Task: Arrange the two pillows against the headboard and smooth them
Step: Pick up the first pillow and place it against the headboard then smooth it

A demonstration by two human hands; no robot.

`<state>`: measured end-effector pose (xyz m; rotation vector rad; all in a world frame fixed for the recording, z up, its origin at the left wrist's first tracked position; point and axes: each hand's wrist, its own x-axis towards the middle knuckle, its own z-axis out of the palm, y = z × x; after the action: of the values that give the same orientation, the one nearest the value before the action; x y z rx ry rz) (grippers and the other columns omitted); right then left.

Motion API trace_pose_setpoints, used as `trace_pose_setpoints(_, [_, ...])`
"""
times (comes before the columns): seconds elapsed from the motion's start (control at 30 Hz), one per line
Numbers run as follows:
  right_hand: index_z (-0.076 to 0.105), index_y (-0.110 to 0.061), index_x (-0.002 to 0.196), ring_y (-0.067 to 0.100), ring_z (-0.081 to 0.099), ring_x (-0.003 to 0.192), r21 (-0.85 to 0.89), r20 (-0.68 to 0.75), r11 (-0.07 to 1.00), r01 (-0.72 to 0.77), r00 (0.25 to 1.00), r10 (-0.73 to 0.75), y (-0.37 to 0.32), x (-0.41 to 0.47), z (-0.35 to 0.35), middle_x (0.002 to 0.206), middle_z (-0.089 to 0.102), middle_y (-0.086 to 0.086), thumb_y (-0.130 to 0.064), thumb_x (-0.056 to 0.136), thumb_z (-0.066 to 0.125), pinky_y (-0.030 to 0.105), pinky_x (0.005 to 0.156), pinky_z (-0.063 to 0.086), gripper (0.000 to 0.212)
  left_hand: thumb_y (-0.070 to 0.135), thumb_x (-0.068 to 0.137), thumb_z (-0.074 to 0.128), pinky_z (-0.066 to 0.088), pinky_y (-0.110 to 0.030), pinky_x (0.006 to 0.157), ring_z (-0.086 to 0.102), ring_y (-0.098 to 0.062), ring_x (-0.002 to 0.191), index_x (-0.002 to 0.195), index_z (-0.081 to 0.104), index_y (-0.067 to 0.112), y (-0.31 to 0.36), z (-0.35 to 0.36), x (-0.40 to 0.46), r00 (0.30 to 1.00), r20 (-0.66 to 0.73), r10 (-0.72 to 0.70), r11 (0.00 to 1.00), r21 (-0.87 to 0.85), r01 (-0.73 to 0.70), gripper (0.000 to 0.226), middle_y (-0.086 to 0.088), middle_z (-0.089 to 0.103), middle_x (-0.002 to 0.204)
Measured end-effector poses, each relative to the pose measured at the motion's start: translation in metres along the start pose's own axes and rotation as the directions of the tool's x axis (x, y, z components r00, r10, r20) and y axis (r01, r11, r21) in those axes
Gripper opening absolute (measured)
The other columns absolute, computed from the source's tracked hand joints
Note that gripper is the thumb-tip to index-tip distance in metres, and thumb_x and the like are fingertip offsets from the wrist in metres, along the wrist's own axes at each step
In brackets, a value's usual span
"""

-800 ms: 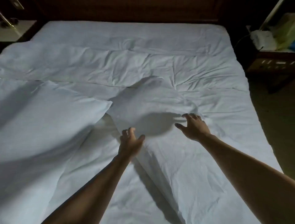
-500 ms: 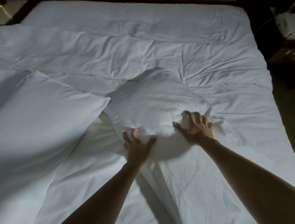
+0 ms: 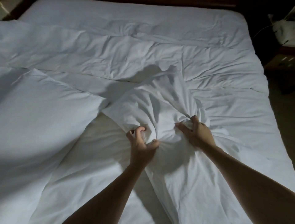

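A white pillow lies crumpled near the middle of a wide bed, well short of the dark headboard that runs as a thin strip along the top edge of the view. Both bare hands are clenched on the pillow's near edge. The left hand has its fingers curled into the fabric at the pillow's lower left, and the right hand bunches a thick fold of the case at its lower right, thumb and fingers closed around the cloth. Deep creases fan out from each grip across the pillow, and one far corner of it stands up in a small peak. Both forearms reach in from the bottom of the view, the left from the centre and the right from the lower right corner. A second white pillow lies flat and fairly smooth on the left side of the bed, its right corner just beside the gripped pillow; I cannot tell whether the two touch. A rumpled white duvet covers the bed beyond and beneath both pillows, with a strip of plain sheet showing past it toward the headboard. At the far right, off the bed, a dark nightstand carries a pale bundle too dim to identify.
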<state>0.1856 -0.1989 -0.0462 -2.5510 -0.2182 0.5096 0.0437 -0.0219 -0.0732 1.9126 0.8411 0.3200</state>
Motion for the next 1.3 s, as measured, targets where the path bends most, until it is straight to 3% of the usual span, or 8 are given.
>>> trace_pose_setpoints(0.07, [0.051,-0.025,0.1,0.038,0.068,0.093,0.083,-0.022,0.996,-0.006,1.0,0.008,-0.004,-0.014,-0.018,0.093,0.073,0.013,-0.08,0.077,0.064,0.045,0.078,0.055,0.061,0.007,0.067,0.075,0.042,-0.004,0.076,0.047,0.01,0.096,0.116,0.057,0.017,0.01,-0.011,-0.009,0.998,-0.011,0.065,0.998,-0.013,-0.065,0.053,-0.007,0.039,0.12])
trace_pose_setpoints(0.13, [0.055,-0.024,0.098,0.034,0.065,0.09,0.121,-0.04,0.993,-0.011,0.999,0.016,-0.008,-0.035,-0.035,0.09,0.071,0.01,-0.074,0.078,0.07,0.041,0.073,0.051,0.056,0.009,0.066,0.075,0.042,-0.003,0.073,0.05,0.006,0.094,0.118,0.057,0.016,0.021,-0.023,-0.02,0.992,0.011,0.128,0.991,-0.041,-0.128,0.055,-0.007,0.037,0.121])
trace_pose_setpoints(0.27, [0.056,-0.023,0.091,0.031,0.067,0.083,0.225,-0.116,0.974,0.018,0.993,0.008,-0.017,-0.099,-0.064,0.085,0.071,0.006,-0.065,0.08,0.074,0.039,0.067,0.05,0.047,0.025,0.065,0.073,0.043,-0.004,0.076,0.053,0.001,0.1,0.116,0.055,0.031,0.055,-0.064,-0.041,0.983,0.064,0.17,0.982,-0.092,-0.164,0.055,0.005,0.032,0.124])
trace_pose_setpoints(0.47, [0.057,-0.019,0.087,0.027,0.064,0.081,0.37,-0.245,0.929,0.02,0.967,0.077,-0.032,-0.22,-0.107,0.082,0.068,0.009,-0.053,0.083,0.079,0.035,0.062,0.046,0.041,0.026,0.071,0.079,0.038,0.0,0.079,0.049,0.003,0.109,0.115,0.054,0.038,0.117,-0.129,-0.101,0.946,0.166,0.277,0.96,-0.084,-0.266,0.052,0.014,0.032,0.122])
trace_pose_setpoints(0.63, [0.058,-0.014,0.088,0.026,0.061,0.074,0.372,-0.337,0.928,0.0,0.932,0.135,-0.016,-0.312,-0.15,0.076,0.064,-0.002,-0.048,0.084,0.08,0.032,0.056,0.04,0.04,0.038,0.07,0.074,0.043,-0.016,0.09,0.051,-0.006,0.112,0.115,0.051,0.042,0.157,-0.147,-0.175,0.909,0.284,0.305,0.952,-0.105,-0.286,0.051,0.011,0.031,0.124])
trace_pose_setpoints(0.83, [0.056,-0.022,0.091,0.026,0.066,0.08,0.37,-0.337,0.929,-0.031,0.927,0.165,0.05,-0.392,-0.199,0.085,0.069,0.004,-0.055,0.08,0.078,0.027,0.055,0.04,0.042,0.039,0.071,0.074,0.04,-0.022,0.086,0.05,-0.01,0.11,0.115,0.051,0.039,0.188,-0.119,-0.277,0.912,0.329,0.246,0.968,-0.045,-0.245,0.049,0.005,0.033,0.124])
trace_pose_setpoints(1.03, [0.058,-0.021,0.097,0.028,0.067,0.084,0.343,-0.355,0.939,0.01,0.927,0.12,0.142,-0.448,-0.256,0.09,0.069,0.004,-0.054,0.079,0.077,0.041,0.073,0.058,0.042,0.036,0.08,0.071,0.036,-0.029,0.082,0.05,-0.014,0.099,0.12,0.048,0.036,0.231,-0.057,-0.387,0.944,0.285,0.168,0.976,0.085,-0.2,0.045,0.003,0.035,0.125])
trace_pose_setpoints(1.3, [0.056,-0.02,0.096,0.031,0.067,0.087,0.376,-0.344,0.924,0.061,0.936,0.078,0.259,-0.493,-0.342,0.084,0.067,0.002,-0.053,0.078,0.075,0.045,0.075,0.059,0.042,0.036,0.078,0.07,0.035,-0.029,0.082,0.049,-0.007,0.091,0.118,0.049,0.037,0.287,0.039,-0.502,0.97,0.187,0.157,0.981,0.086,-0.176,0.046,0.003,0.037,0.123])
